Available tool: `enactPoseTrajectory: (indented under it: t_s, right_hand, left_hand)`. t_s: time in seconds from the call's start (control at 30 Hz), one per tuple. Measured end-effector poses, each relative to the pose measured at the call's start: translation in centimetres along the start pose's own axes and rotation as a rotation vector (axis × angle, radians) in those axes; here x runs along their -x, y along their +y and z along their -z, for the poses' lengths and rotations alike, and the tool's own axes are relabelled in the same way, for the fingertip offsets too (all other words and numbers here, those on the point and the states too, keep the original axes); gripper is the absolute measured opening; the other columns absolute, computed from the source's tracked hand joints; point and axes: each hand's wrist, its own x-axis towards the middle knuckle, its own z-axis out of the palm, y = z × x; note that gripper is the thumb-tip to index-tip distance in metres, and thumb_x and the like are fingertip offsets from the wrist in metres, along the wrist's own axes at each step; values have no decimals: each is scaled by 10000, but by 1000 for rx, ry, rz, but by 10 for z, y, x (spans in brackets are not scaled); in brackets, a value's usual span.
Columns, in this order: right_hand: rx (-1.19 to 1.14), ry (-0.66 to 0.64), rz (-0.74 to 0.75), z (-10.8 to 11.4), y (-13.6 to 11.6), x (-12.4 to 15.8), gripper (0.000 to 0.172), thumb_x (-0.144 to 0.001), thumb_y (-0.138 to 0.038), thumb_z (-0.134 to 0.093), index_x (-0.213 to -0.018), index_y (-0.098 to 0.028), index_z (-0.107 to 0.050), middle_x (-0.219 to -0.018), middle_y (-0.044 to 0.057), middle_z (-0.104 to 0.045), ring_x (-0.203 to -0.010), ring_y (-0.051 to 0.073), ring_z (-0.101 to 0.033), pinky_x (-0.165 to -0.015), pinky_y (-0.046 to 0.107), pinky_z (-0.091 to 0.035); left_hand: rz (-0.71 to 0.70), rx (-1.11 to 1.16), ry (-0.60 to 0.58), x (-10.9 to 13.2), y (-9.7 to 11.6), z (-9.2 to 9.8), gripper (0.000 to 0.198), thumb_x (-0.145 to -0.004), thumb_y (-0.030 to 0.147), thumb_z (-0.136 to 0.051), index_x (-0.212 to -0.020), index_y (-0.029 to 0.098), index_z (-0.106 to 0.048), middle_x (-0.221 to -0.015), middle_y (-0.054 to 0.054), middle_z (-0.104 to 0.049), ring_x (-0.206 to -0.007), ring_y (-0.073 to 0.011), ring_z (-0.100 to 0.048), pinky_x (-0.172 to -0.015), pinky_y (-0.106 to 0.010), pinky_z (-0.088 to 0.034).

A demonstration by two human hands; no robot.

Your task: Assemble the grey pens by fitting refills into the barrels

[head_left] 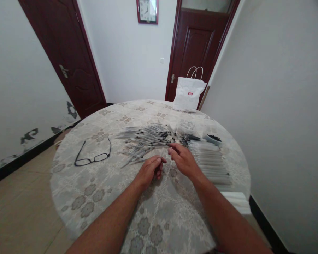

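Observation:
My left hand [150,168] is just above the table's near middle, fingers curled and thumb pressed in. What it may hold is too small to make out. My right hand [184,160] is to its right, thumb and index finger slightly apart, with nothing visible between them. Its index fingertip is at the edge of a loose pile of thin grey pens [145,135] with black ends. Beside my right wrist lies a stack of clear, whitish tubes [212,162]. Small black-and-clear parts [185,138] lie behind my right hand.
Black-framed glasses [92,160] lie at the left on the round, flower-patterned tablecloth [108,201]. A small bowl [214,140] of black pieces and a clear plastic bag [187,126] are at the right. White strips [237,201] lie at the right edge; a white paper bag [189,93] stands behind.

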Motion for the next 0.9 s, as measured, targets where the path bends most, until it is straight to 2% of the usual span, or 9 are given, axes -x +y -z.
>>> enactPoseTrajectory:
  t_s: [0.07, 0.2, 0.3, 0.4, 0.53, 0.67, 0.73, 0.83, 0.9]
  right_hand:
    - [-129, -9, -32, -14, -1, 2, 359, -971, -423, -544, -1214, -193, -673, -876, 18, -708, -738, 162, -637, -718, 277, -499]
    - [-254, -45, -61, -21, 3, 7, 248, -959, -426, -550, -923, -203, -652, -747, -15, -642, -675, 143, -586, -651, 252, -478]
    - [-338, -168, -98, -16, 6, 12, 258, -966, -432, -541, -854, -209, -603, -621, -47, -576, -570, 124, -535, -569, 232, -438]
    - [-372, -281, -119, -13, 6, 15, 281, -975, -432, -532, -826, -202, -595, -597, -48, -583, -523, 109, -499, -525, 217, -401]
    - [-358, -193, -143, -18, 2, 20, 288, -990, -428, -499, -821, -209, -578, -579, -52, -575, -513, 112, -491, -522, 220, -395]
    - [-181, -42, -34, -24, -6, 25, 220, -958, -374, -562, -836, -206, -636, -671, -26, -631, -648, 130, -580, -655, 242, -444]
    - [-225, -63, -45, -26, -7, 27, 235, -961, -387, -556, -827, -209, -631, -659, -28, -628, -620, 127, -571, -638, 241, -444]
    - [-389, -136, -150, -29, -2, 26, 292, -969, -445, -527, -801, -215, -590, -578, -48, -579, -503, 115, -496, -526, 228, -406]
    - [-402, -86, -174, -29, 3, 24, 303, -963, -474, -529, -809, -219, -580, -557, -55, -554, -483, 114, -474, -499, 226, -390]
  left_hand:
    - [18, -39, -51, 1, 0, 0, 317, -900, 464, -597, -963, 161, -668, -697, 18, -515, -487, -83, -441, -434, -200, -338]
    - [38, -102, -110, 4, 0, -1, 355, -906, 493, -581, -931, 155, -687, -668, 15, -509, -461, -80, -384, -404, -203, -268]
    - [69, -132, -129, 5, 1, -4, 392, -912, 546, -580, -891, 165, -664, -661, 18, -495, -466, -82, -376, -411, -207, -262]
    - [113, -123, -167, 7, 3, -6, 423, -901, 596, -594, -860, 176, -622, -637, 40, -437, -461, -73, -316, -419, -208, -216]
    - [120, -100, -173, 9, 3, -7, 445, -928, 635, -543, -859, 196, -564, -592, 76, -315, -473, -77, -223, -428, -215, -162]
    - [122, -99, -139, 12, 5, -7, 451, -915, 661, -553, -880, 212, -534, -564, 91, -283, -463, -79, -196, -423, -217, -146]
    - [152, -73, -149, 13, 6, -7, 457, -906, 672, -562, -875, 217, -523, -556, 97, -273, -452, -75, -174, -415, -215, -141]
    - [195, -44, -152, 16, 8, -9, 458, -909, 677, -550, -857, 224, -513, -550, 99, -272, -437, -73, -150, -397, -215, -133]
    - [209, -37, -148, 20, 11, -10, 453, -910, 679, -546, -903, 226, -547, -562, 98, -282, -434, -73, -147, -392, -211, -136]
